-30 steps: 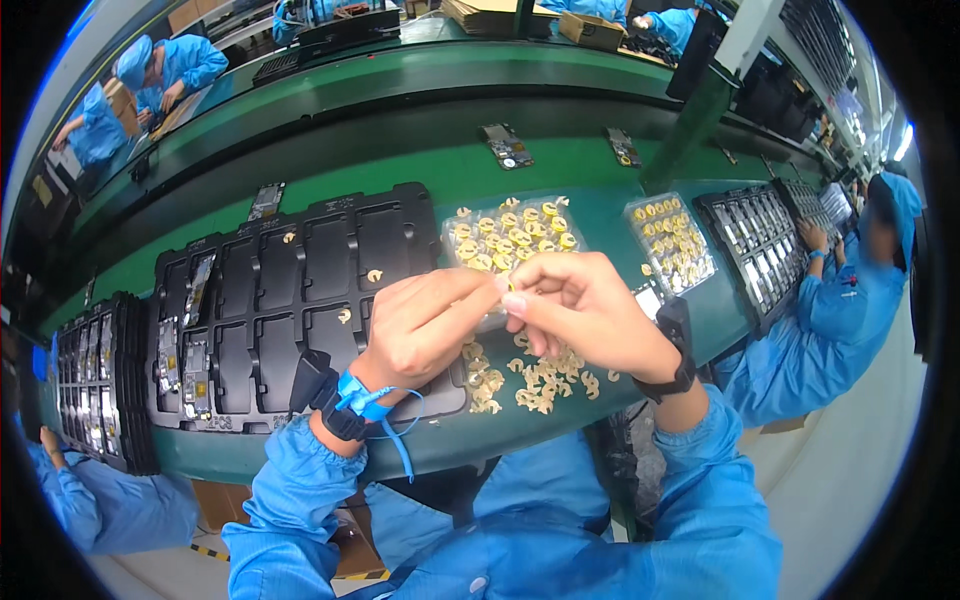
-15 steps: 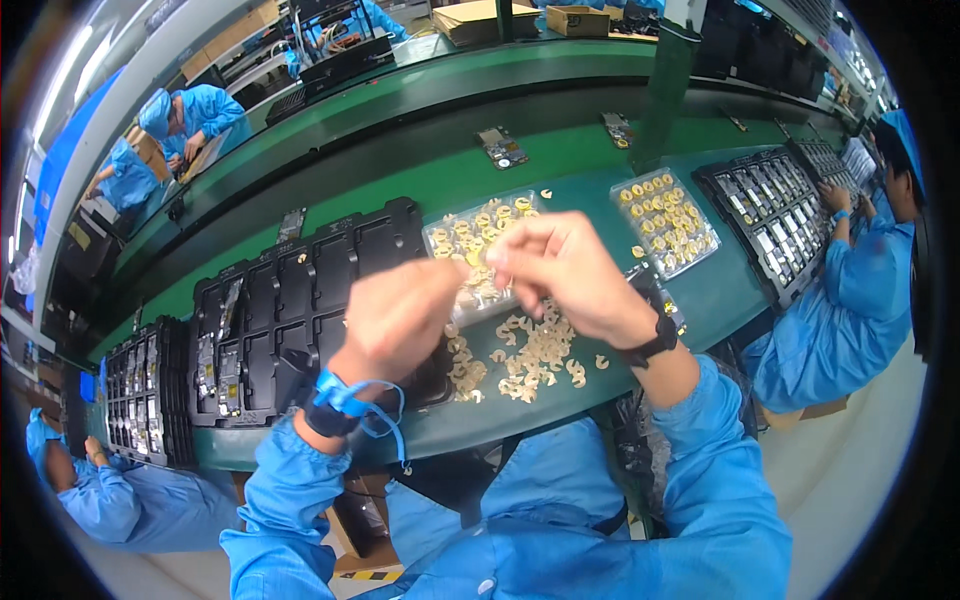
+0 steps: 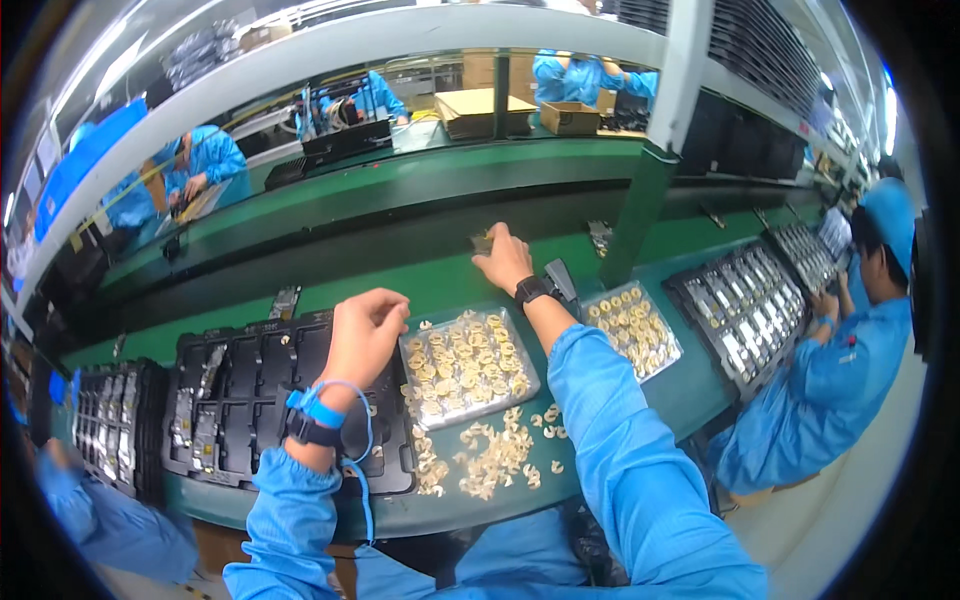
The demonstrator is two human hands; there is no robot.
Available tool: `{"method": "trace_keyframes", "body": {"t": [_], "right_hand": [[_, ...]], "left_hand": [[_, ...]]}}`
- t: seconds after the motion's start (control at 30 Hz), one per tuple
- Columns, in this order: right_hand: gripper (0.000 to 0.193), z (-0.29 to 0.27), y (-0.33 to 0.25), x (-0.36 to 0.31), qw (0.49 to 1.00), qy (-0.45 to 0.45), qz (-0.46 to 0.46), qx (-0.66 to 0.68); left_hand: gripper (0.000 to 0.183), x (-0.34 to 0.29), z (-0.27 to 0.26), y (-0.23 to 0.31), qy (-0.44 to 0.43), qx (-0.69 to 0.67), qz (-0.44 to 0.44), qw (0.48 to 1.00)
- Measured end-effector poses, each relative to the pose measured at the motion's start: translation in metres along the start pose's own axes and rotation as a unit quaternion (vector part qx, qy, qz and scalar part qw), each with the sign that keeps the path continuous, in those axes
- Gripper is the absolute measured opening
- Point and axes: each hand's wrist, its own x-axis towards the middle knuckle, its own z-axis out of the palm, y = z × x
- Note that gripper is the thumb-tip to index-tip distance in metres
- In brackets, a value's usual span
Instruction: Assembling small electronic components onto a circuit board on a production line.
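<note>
My right hand (image 3: 506,264) reaches out over the green belt, its fingers closed on the edge of a small circuit board (image 3: 481,243). The hand covers part of that board. My left hand (image 3: 366,335) hovers above the right part of a large black tray (image 3: 258,375), fingers curled in; whatever they may hold is hidden. Between my forearms is a clear plastic tray (image 3: 530,385) of round yellowish pieces (image 3: 465,355). Just in front of it lies a loose heap of pale, crescent-shaped bits (image 3: 495,455). A blue strap with a cord circles my left wrist.
A second clear tray with yellow pieces (image 3: 635,325) stands on the right, beside a green post (image 3: 640,215). Black trays of boards (image 3: 740,310) lie farther right by a co-worker (image 3: 850,330). Stacked black trays (image 3: 120,420) are at left. Another board (image 3: 600,237) rests on the belt.
My hands, close together over the clear tray before, have parted. The right has gone forward to the board on the belt; the left has drawn left. The view has tilted up.
</note>
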Motion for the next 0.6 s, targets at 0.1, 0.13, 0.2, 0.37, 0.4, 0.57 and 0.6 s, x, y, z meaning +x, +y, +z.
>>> {"method": "trace_keyframes", "body": {"t": [0.1, 0.13, 0.2, 0.37, 0.4, 0.57, 0.6], "right_hand": [[0.058, 0.007, -0.005, -0.004, 0.995, -0.002, 0.009, -0.102], [0.059, 0.011, -0.009, -0.003, 0.994, 0.011, 0.003, -0.106], [0.059, 0.009, -0.008, 0.004, 0.994, 0.008, -0.009, -0.109], [0.061, -0.002, -0.008, 0.010, 0.995, 0.002, -0.032, -0.092], [0.059, -0.009, -0.016, 0.009, 0.995, -0.021, -0.023, -0.094], [0.058, -0.045, -0.015, -0.007, 0.999, -0.015, -0.045, -0.027], [0.059, -0.058, -0.032, -0.018, 0.998, -0.025, -0.050, 0.011]], "left_hand": [[0.016, -0.018, -0.012, 0.001, -0.004, -0.022, 0.001, 1.000], [0.016, -0.022, -0.016, -0.003, -0.001, -0.032, -0.009, 0.999], [0.017, -0.022, -0.018, -0.007, -0.001, -0.048, -0.019, 0.999], [0.017, -0.027, -0.012, -0.017, -0.012, -0.073, -0.022, 0.997], [0.016, -0.031, -0.014, -0.016, -0.011, -0.081, -0.024, 0.996], [0.018, -0.053, -0.029, 0.014, -0.025, -0.105, -0.017, 0.994], [0.018, -0.062, -0.033, 0.019, -0.023, -0.120, -0.030, 0.992]]}}
